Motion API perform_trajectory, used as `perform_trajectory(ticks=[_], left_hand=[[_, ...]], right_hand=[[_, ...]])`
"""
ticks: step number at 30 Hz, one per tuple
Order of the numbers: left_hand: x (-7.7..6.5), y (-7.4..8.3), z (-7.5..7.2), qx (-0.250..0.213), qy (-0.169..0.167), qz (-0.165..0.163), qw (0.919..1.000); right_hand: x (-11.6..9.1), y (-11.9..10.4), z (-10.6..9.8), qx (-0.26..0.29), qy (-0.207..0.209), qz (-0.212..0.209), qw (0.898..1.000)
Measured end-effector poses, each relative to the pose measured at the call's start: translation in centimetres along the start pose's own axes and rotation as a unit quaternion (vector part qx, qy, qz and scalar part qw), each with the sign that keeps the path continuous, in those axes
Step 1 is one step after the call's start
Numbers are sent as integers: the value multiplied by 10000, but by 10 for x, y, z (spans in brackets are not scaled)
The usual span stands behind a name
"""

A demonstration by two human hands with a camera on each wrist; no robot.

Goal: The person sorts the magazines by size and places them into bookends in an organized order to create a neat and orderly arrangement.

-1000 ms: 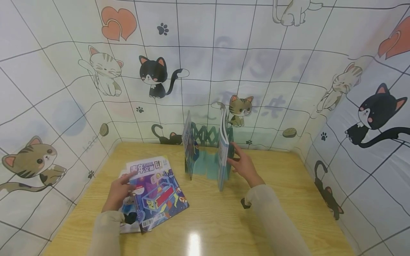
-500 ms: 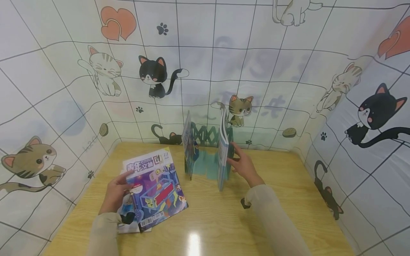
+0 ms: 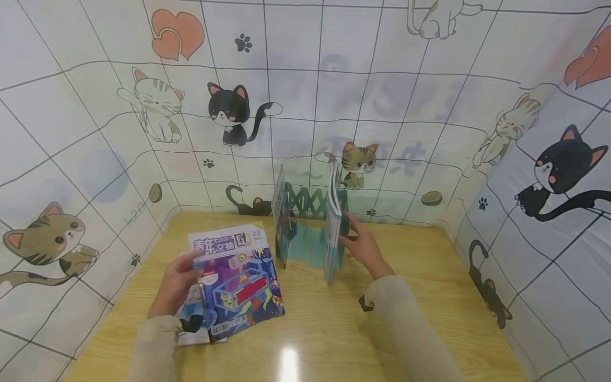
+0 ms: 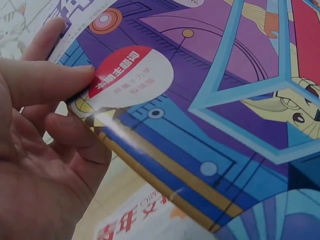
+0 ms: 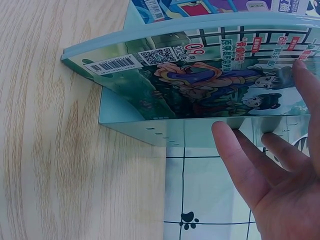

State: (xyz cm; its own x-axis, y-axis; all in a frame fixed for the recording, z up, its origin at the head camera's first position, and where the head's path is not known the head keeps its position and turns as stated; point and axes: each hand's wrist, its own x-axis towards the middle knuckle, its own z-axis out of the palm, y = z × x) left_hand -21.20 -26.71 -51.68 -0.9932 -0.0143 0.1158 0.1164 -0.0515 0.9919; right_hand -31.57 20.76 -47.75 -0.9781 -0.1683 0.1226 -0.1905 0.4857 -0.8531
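Note:
My left hand (image 3: 177,281) pinches the left edge of a purple magazine (image 3: 243,281). In the left wrist view the thumb (image 4: 55,82) lies on its cover and the other fingers go beneath. Another magazine (image 4: 150,215) lies under it, mostly hidden. At the centre back stands a teal extendable book rack (image 3: 307,246) with magazines upright at both ends. My right hand (image 3: 365,249) holds the rack's right end plate (image 5: 155,131), fingertips on its outer side and thumb toward the cover of the upright magazine (image 5: 205,90).
A thin upright magazine (image 3: 280,217) leans at the rack's left end, with a gap between it and the right-hand ones. The wooden table (image 3: 334,334) runs back to a wall sheet (image 3: 296,106) printed with cats.
My left hand has raised the edge of the purple magazine off the one beneath; it has shifted slightly away from me, then to the right. My right hand stays on the rack.

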Motion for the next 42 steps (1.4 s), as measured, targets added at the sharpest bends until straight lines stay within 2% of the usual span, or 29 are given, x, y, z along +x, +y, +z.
perform_trajectory(ticks=[12, 20, 23, 27, 33, 37, 42], left_hand=[[6, 15, 18, 739, -117, 268, 9968], [10, 26, 36, 1361, -75, 96, 9906], [12, 30, 45, 1300, -50, 86, 9915], [17, 32, 57, 1162, -29, 303, 9928], [18, 40, 72, 1367, 9, 615, 9887], [16, 48, 82, 1515, 6, 548, 9869], [15, 51, 89, 1590, -20, 487, 9861]], right_hand=[[0, 1, 0, -6, -18, -8, 10000], [1, 2, -1, -15, -27, 61, 10000], [1, 1, -1, -12, -21, 86, 10000], [0, -1, -1, 48, -24, 106, 9999], [-1, -2, -2, 151, -75, 59, 9998], [-1, -2, -3, 144, -65, 50, 9999], [-1, -1, -2, 138, -36, -34, 9999]])
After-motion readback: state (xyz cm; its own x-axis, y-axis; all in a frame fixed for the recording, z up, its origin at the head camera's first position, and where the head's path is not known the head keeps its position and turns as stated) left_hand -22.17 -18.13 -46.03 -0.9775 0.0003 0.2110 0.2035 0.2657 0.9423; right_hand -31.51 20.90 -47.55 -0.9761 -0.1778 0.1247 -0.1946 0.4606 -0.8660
